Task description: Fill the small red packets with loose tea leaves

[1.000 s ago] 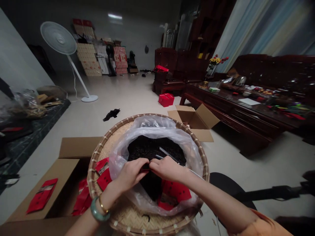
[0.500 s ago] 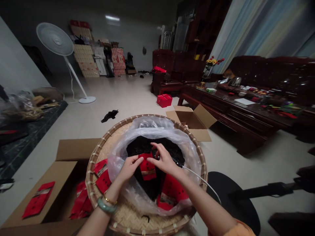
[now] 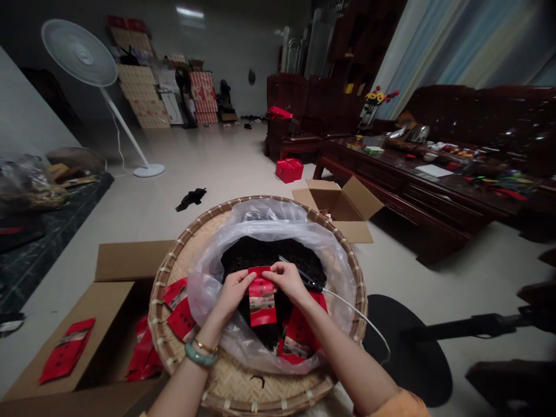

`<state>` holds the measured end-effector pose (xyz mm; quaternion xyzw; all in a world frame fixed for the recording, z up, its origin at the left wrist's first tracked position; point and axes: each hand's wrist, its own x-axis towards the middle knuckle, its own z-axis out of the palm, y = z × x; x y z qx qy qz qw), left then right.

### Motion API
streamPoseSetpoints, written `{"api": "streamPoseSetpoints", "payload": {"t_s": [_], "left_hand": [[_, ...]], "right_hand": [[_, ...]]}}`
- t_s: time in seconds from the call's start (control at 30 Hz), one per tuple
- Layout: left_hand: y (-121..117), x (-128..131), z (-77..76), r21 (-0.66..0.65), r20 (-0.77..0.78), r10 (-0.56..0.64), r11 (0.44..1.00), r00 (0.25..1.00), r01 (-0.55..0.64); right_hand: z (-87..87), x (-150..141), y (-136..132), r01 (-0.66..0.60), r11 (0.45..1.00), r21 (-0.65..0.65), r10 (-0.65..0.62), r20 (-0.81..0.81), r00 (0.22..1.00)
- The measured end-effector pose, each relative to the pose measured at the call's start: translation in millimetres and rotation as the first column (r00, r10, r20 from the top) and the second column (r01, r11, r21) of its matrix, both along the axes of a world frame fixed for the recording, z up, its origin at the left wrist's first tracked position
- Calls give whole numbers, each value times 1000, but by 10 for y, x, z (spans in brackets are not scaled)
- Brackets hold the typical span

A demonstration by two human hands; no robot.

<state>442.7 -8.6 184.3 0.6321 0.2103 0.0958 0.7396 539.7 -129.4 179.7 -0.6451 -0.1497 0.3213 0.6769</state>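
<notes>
A small red packet point(image 3: 262, 310) with a printed picture band hangs upright between my hands. My left hand point(image 3: 234, 291) pinches its top left corner, and my right hand point(image 3: 289, 282) pinches the top right corner. Below and around it lies a dark, loose, leaf-like heap point(image 3: 247, 252) in a clear plastic bag point(image 3: 204, 284) with its mouth spread wide. A dark, long tool point(image 3: 313, 285) with a white cord rests on the heap, partly behind my right hand. More red packets point(image 3: 297, 341) lie in the bag beneath my right forearm.
The bag sits in a round woven bamboo tray point(image 3: 160, 341). Other red packets point(image 3: 180, 318) lie at the tray's left. An open cardboard box point(image 3: 104, 307) holding red packets stands left; another open box point(image 3: 347, 205) stands beyond. At right is a black round base point(image 3: 403, 353).
My right hand has moved from above the packet down to its top right corner, its fingers closing there. The packet now hangs flatter and straighter, and the view has shifted slightly.
</notes>
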Motion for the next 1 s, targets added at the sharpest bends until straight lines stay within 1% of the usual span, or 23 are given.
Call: {"api": "streamPoseSetpoints", "payload": {"t_s": [0.07, 0.13, 0.17, 0.23, 0.27, 0.3, 0.33, 0.37, 0.43, 0.5, 0.53, 0.57, 0.63, 0.7, 0.73, 0.77, 0.83, 0.87, 0.9, 0.93, 0.97, 1.0], "left_hand": [[-27, -19, -8, -131, 18, -29, 991, 999, 31], [-54, -56, 2, -274, 22, -126, 953, 992, 128], [-64, -77, 8, -325, 21, -175, 930, 984, 173], [-72, -113, 16, -372, 16, -226, 903, 974, 216], [-70, -124, 15, -372, 13, -223, 904, 975, 212], [-66, -129, 11, -363, 10, -211, 910, 977, 200], [-61, -128, 5, -352, 7, -200, 917, 980, 189], [-57, -124, -3, -337, 5, -192, 924, 981, 182], [-51, -110, -26, -293, 17, -186, 939, 982, 183], [-47, -105, -52, -258, 56, -201, 943, 978, 209], [-44, -110, -66, -255, 86, -210, 940, 974, 225], [-40, -120, -77, -260, 118, -217, 935, 969, 241], [-26, -150, -90, -262, 187, -199, 934, 962, 244], [-9, -182, -77, -222, 234, -145, 955, 961, 198], [-1, -193, -60, -181, 250, -129, 967, 960, 177], [6, -200, -37, -130, 264, -128, 977, 956, 166], [20, -202, 10, -24, 283, -162, 984, 945, 176], [26, -200, 26, 19, 291, -185, 982, 939, 188], [32, -198, 32, 45, 298, -201, 980, 933, 196], [38, -197, 26, 43, 303, -201, 979, 932, 197], [43, -197, 9, 15, 311, -188, 981, 932, 193], [47, -198, -18, -33, 322, -172, 981, 931, 192]], "right_hand": [[-14, 0, 3, 6, 1000, 17, -6, 22, 1000], [-10, -7, -5, -1, 999, 53, -3, 72, 997], [-1, -11, -14, -14, 997, 74, 5, 110, 994], [31, -19, -40, -28, 994, 102, 3, 237, 971], [53, -21, -56, -27, 994, 104, -9, 332, 943], [81, -19, -74, -27, 995, 98, -19, 440, 898], [114, -15, -91, -33, 996, 82, -18, 552, 834], [149, -8, -107, -43, 997, 56, -5, 659, 752], [228, 9, -134, -70, 997, -8, 47, 827, 561], [309, 18, -156, -85, 995, -57, 86, 917, 390], [350, 14, -167, -87, 994, -70, 94, 940, 328], [394, 1, -181, -92, 993, -77, 100, 953, 285], [490, -54, -220, -119, 989, -83, 110, 965, 239], [601, -144, -277, -185, 979, -86, 126, 967, 219], [658, -196, -310, -234, 968, -91, 143, 965, 219], [712, -247, -344, -293, 951, -96, 166, 960, 225], [789, -324, -402, -410, 907, -96, 216, 942, 257], [802, -341, -421, -453, 887, -89, 240, 927, 289], [794, -336, -429, -475, 877, -73, 260, 904, 339], [762, -310, -426, -467, 883, -46, 264, 872, 412], [709, -260, -411, -422, 906, -15, 245, 832, 497], [637, -191, -386, -345, 939, 9, 207, 786, 583]]}}
